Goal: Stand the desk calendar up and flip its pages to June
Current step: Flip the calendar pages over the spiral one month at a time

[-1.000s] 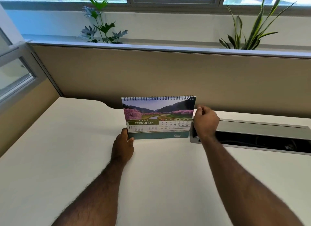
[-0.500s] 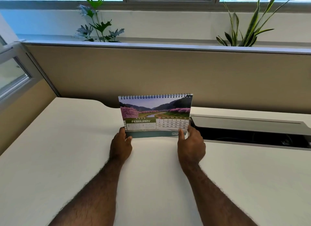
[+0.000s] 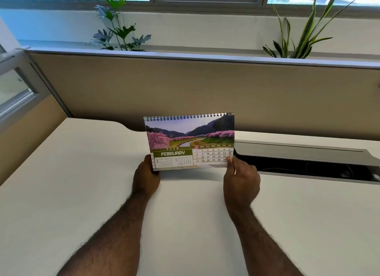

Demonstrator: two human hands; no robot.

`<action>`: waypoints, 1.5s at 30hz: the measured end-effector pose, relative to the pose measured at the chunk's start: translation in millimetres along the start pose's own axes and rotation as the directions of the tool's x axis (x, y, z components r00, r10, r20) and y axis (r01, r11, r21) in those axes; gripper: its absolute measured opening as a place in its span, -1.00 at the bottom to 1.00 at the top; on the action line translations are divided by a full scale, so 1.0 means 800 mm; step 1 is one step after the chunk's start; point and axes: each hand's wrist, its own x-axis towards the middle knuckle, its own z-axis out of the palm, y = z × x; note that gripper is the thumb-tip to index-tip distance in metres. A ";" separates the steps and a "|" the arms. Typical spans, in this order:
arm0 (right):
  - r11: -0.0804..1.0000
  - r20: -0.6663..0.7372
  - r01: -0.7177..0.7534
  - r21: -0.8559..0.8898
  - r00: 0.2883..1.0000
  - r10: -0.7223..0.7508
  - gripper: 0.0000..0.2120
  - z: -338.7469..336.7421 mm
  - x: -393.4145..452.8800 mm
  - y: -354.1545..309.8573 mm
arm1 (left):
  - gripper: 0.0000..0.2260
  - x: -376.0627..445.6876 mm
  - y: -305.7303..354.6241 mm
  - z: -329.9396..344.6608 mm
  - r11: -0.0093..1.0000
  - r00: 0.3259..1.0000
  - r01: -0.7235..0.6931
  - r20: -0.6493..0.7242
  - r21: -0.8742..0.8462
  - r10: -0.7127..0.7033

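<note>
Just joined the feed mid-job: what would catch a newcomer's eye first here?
The desk calendar, upright mid-desk and open to February, with a pink blossom photo. The left hand grips its lower left corner, and the right hand pinches the lower right. Behind its right side, an open cable tray is sunk in the white desk.

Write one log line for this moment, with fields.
calendar: upright, shows FEBRUARY | left hand: grips bottom-left corner | right hand: pinches bottom-right corner | June: not reached

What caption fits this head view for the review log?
Both hands, left hand and right hand, hold the desk calendar by its lower corners, open to February, above the white desk.
</note>
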 end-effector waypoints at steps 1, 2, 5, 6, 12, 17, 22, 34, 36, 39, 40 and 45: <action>0.999 -0.021 0.036 -0.013 0.999 -0.036 -0.69 -0.005 0.000 0.000 | -0.69 -0.001 -0.001 -0.001 1.000 1.000 -0.012 0.000 -0.009 0.012; 0.999 -0.029 0.051 -0.013 0.998 -0.051 -0.66 -0.012 0.000 -0.001 | -0.67 -0.002 -0.001 -0.003 1.000 1.000 -0.018 0.002 -0.016 0.018; 0.996 0.011 0.011 0.086 1.000 -0.012 -0.74 -0.033 0.000 -0.012 | -0.69 -0.003 -0.002 -0.003 0.999 1.000 -0.011 0.000 -0.047 0.011; 0.988 0.059 -0.031 0.153 0.998 0.023 -0.77 -0.040 0.002 -0.017 | -0.72 -0.004 0.000 -0.002 0.997 1.000 0.006 -0.017 -0.074 -0.007; 0.910 0.338 -0.122 0.395 0.941 -0.020 -0.92 -0.084 0.034 -0.034 | -0.90 0.001 -0.007 0.005 0.973 0.993 0.111 -0.012 -0.205 -0.116; 0.770 0.403 -0.149 0.621 0.903 -0.150 -0.78 -0.124 0.081 -0.055 | -0.61 0.005 -0.018 0.007 0.999 1.000 -0.027 -0.007 -0.037 0.027; 0.737 0.356 0.001 0.676 0.875 -0.328 -0.78 -0.131 0.145 -0.082 | -0.75 0.009 -0.007 0.008 0.993 1.000 0.023 0.014 0.118 -0.024; 0.803 0.215 -0.016 0.596 0.966 -0.140 -0.83 -0.033 0.255 -0.114 | -0.75 0.009 -0.011 0.008 1.000 1.000 0.010 0.022 0.028 -0.011; 0.850 0.252 -0.039 0.526 0.961 -0.112 -0.81 -0.010 0.266 -0.109 | -0.75 0.009 -0.013 0.008 0.999 1.000 0.011 0.013 0.034 -0.011; 0.885 0.434 -0.214 0.413 0.901 0.015 -0.81 0.030 0.270 -0.091 | -0.75 0.009 -0.014 0.009 0.999 1.000 0.013 0.009 0.048 -0.014; 0.875 0.499 -0.308 0.373 0.862 0.090 -0.83 0.040 0.269 -0.081 | -0.76 0.009 -0.014 0.009 0.999 1.000 0.018 0.009 0.048 -0.018; 0.827 0.773 -0.535 0.172 0.594 0.223 -0.91 0.061 0.236 -0.031 | -0.74 0.010 -0.011 0.009 0.997 1.000 0.010 0.007 0.070 -0.011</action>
